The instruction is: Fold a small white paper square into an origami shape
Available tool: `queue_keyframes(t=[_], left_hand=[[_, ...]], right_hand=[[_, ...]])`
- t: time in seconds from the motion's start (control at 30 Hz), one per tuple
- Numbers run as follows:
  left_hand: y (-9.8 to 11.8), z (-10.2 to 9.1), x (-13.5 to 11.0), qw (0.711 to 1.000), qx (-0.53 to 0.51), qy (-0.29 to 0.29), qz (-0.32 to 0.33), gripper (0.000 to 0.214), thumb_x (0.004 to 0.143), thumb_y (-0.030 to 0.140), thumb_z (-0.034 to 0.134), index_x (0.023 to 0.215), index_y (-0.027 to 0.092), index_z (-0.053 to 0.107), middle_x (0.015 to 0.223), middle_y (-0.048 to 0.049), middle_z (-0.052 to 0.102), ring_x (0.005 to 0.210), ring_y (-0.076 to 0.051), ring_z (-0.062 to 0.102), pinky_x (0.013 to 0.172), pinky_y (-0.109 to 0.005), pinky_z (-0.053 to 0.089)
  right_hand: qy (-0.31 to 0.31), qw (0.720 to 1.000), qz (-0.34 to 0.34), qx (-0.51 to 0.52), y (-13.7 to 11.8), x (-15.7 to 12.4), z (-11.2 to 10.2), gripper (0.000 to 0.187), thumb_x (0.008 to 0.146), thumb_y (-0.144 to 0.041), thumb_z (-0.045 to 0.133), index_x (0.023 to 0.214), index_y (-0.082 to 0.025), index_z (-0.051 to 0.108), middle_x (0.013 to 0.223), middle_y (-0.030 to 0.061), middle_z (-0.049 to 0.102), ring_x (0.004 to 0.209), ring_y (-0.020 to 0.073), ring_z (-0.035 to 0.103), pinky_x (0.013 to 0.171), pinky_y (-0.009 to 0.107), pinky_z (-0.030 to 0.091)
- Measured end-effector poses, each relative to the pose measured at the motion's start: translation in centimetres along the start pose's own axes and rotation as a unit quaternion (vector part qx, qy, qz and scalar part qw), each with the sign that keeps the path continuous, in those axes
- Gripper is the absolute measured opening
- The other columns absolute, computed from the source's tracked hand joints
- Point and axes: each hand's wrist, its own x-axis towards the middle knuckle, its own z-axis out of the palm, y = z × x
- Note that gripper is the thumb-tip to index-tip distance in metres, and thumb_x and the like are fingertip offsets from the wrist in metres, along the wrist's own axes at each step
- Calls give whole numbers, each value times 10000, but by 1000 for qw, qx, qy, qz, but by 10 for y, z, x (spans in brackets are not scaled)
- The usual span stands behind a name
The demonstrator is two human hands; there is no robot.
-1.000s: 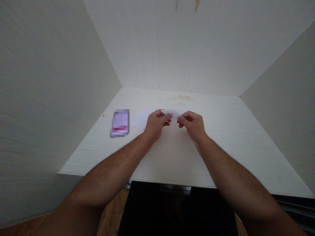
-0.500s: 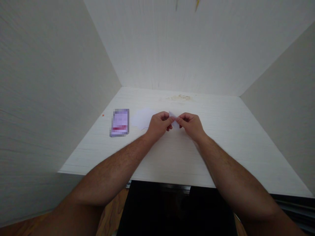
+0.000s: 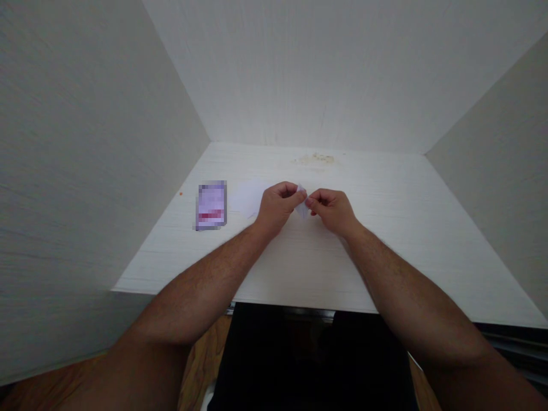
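Between my two hands is a small folded piece of white paper (image 3: 303, 210), its pointed lower corner hanging below the fingers. My left hand (image 3: 280, 206) pinches it from the left, thumb on top. From the right, the thumb and forefinger of my right hand (image 3: 333, 210) close on its edge. Several loose sheets of white paper (image 3: 246, 197) lie on the table just left of my left hand, which partly covers them.
A pixelated purple rectangular object (image 3: 211, 205) lies on the white table (image 3: 406, 240) at the left. A tiny orange speck (image 3: 181, 194) is near the left wall. Brownish stains (image 3: 323, 158) mark the table's back, and pale walls (image 3: 317, 74) stand on three sides.
The folded paper has turned so that a point now hangs downward. My right-hand fingers have shifted slightly on its edge. The whole view has tilted a little.
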Motion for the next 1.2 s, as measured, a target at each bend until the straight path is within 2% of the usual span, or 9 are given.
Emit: queue_keyframes(t=[0.47, 0.77, 0.93, 1.1, 1.2], left_hand=[[-3, 1, 1, 998, -23, 40, 38, 253, 641, 259, 766, 604, 179, 528, 554, 60, 509, 498, -57, 419, 488, -215, 325], [-3, 2, 0, 997, -61, 36, 16, 268, 622, 244, 755, 600, 185, 495, 556, 64, 504, 499, -60, 419, 494, -217, 336], [-5, 2, 2, 995, -91, 36, 14, 246, 620, 230, 766, 620, 186, 524, 588, 49, 557, 523, -72, 471, 501, -219, 354], [-1, -2, 6, 993, -104, 47, 29, 201, 662, 232, 755, 631, 178, 564, 582, 40, 555, 505, -60, 441, 485, -211, 328], [3, -5, 8, 991, -117, 47, 35, 221, 739, 334, 728, 669, 172, 596, 646, 11, 594, 496, -56, 429, 468, -217, 312]], right_hand=[[-19, 1000, -18, 4, -3, -3, 3, 201, 797, -352, 638, 678, -190, 649, 599, -22, 580, 563, 101, 468, 550, 261, 361], [-32, 999, -14, -12, -7, -4, 3, 210, 796, -350, 623, 658, -191, 629, 584, -28, 555, 547, 94, 423, 533, 259, 333], [-43, 999, -16, -11, -6, -4, 2, 213, 791, -354, 620, 654, -190, 618, 581, -27, 544, 547, 97, 422, 530, 260, 326], [-61, 998, -10, -13, -5, -5, 5, 196, 783, -334, 615, 654, -187, 630, 586, -27, 557, 555, 97, 432, 536, 258, 329], [-61, 998, -5, -12, -3, -5, 8, 183, 772, -324, 618, 653, -186, 634, 586, -26, 565, 552, 98, 441, 538, 260, 338]])
